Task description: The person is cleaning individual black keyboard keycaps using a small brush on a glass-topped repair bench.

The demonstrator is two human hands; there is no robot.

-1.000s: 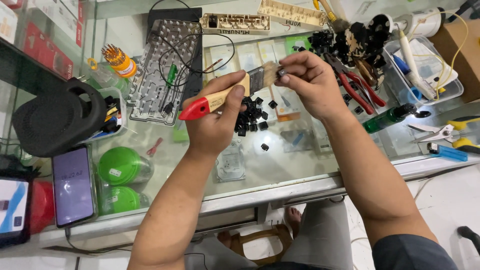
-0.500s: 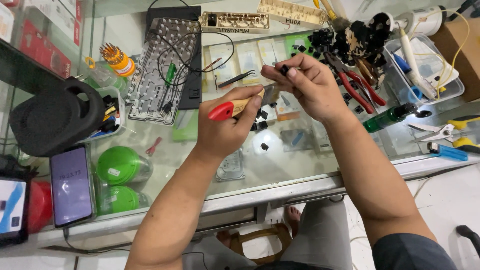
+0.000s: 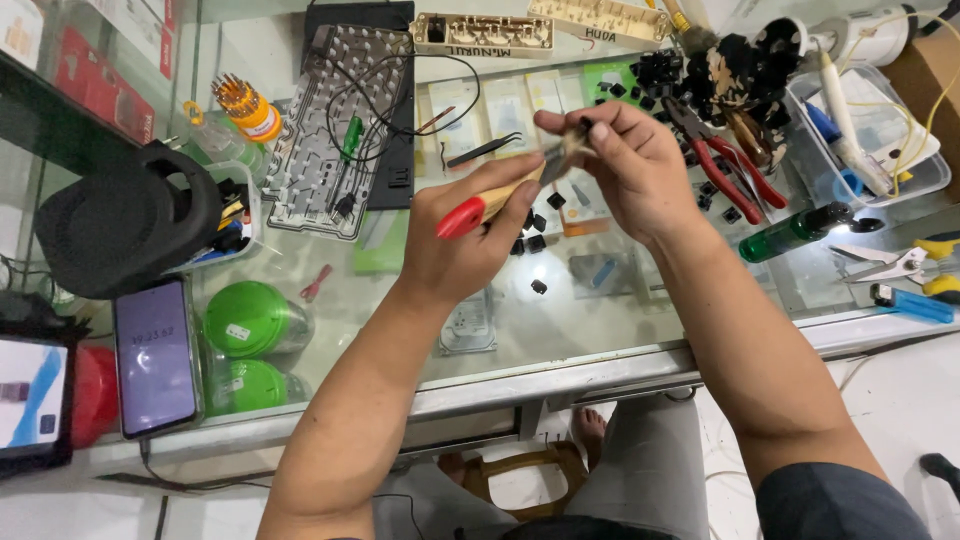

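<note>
- The left hand [image 3: 470, 240] is closed around a small brush [image 3: 500, 200] with a wooden handle and a red end; the brush head points toward one o'clock.
- The right hand [image 3: 625, 170] pinches a small dark keycap [image 3: 585, 128] between thumb and fingers, touching the brush head, above the glass counter [image 3: 560, 330].
- I judge it is best to keep the pinch firm and the strokes short, so the piece does not slip.
- Loose black keycaps [image 3: 537, 243] lie just under the hands, at six o'clock.
- Red pliers [image 3: 725, 165] lie near at three o'clock, a stripped keyboard [image 3: 335, 130] at ten o'clock.
- The counter edge is at six o'clock; the free glass is mostly there.
</note>
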